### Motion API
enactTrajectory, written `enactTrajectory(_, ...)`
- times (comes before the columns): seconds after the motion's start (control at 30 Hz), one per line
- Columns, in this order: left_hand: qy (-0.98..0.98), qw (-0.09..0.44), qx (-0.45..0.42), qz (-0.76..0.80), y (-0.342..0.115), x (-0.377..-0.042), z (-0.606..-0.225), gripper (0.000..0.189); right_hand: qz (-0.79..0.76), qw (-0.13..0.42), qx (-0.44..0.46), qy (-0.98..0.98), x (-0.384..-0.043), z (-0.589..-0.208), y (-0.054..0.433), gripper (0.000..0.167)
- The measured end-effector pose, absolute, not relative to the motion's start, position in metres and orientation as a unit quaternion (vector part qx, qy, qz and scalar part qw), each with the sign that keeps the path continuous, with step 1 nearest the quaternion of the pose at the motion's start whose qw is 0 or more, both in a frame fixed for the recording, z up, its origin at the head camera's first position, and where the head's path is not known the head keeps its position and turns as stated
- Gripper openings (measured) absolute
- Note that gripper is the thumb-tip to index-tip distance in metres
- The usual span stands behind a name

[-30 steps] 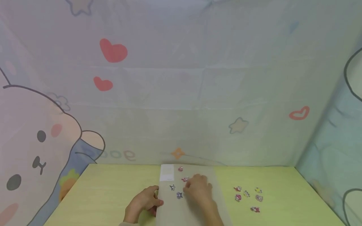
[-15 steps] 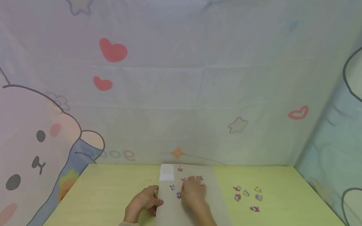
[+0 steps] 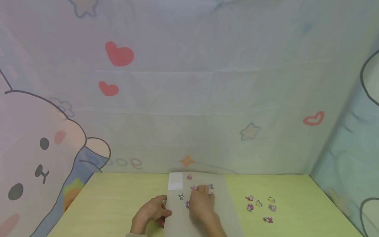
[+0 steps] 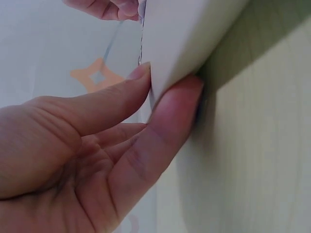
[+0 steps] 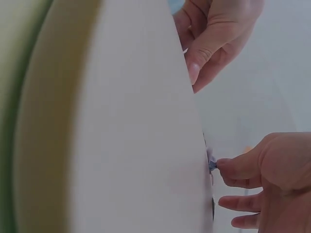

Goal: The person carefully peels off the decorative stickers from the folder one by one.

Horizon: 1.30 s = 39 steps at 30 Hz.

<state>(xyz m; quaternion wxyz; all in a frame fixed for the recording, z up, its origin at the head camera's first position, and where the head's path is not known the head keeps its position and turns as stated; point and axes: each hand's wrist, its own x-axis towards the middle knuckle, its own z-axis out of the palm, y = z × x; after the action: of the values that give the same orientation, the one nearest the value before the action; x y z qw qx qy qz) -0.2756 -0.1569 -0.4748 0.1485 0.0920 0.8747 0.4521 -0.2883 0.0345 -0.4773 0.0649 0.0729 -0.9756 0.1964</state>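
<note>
A pale beige sheet (image 3: 219, 223) with a white rectangle at its top left lies on the table. My left hand (image 3: 152, 209) grips its left edge, thumb (image 4: 138, 80) on top and index finger bent underneath. Over the middle of the sheet, my right hand (image 3: 202, 202) pinches a small purple-blue sticker (image 5: 212, 165) between thumb and finger, right at the sheet's surface. Its other fingers (image 5: 240, 203) stretch out loosely. Around this hand are a pink sticker (image 3: 189, 177), a red one (image 3: 193, 188), a black-and-white one (image 3: 181, 197) and a dark one (image 3: 210, 186).
On the yellow table (image 3: 118, 197), right of the sheet, several loose stickers lie in a group, among them a pink one (image 3: 250, 207), a yellow one (image 3: 271, 199) and a red one (image 3: 268, 220). A printed cloth backdrop (image 3: 189, 98) rises behind the table.
My right hand has moved a little left and toward me, onto the purple-blue sticker, uncovering the dark sticker at the upper right. The left hand keeps its grip on the edge.
</note>
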Motion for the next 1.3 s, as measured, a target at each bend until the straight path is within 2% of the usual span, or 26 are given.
enactTrajectory(0.13, 0.878, 0.147, 0.09, 0.446, -0.155, -0.276, -0.475, 0.062, 0.206, 0.065, 0.074, -0.974, -0.287, -0.473, 0.037, 0.008)
enactTrajectory(0.43, 0.881, 0.148, 0.093, 0.439, -0.155, -0.276, -0.475, 0.066, 0.238, 0.111, 0.068, -0.962, -0.287, -0.463, 0.053, 0.007)
enactTrajectory(0.77, 0.879, 0.148, 0.095, 0.443, -0.151, -0.276, -0.471, 0.061, 0.295, 0.088, 0.044, -0.95, -0.287, -0.45, 0.089, 0.007)
enactTrajectory(1.3, 0.873, 0.156, 0.091, 0.453, -0.155, -0.276, -0.475, 0.066, 0.3, 0.068, 0.03, -0.951, -0.281, -0.431, 0.154, 0.007)
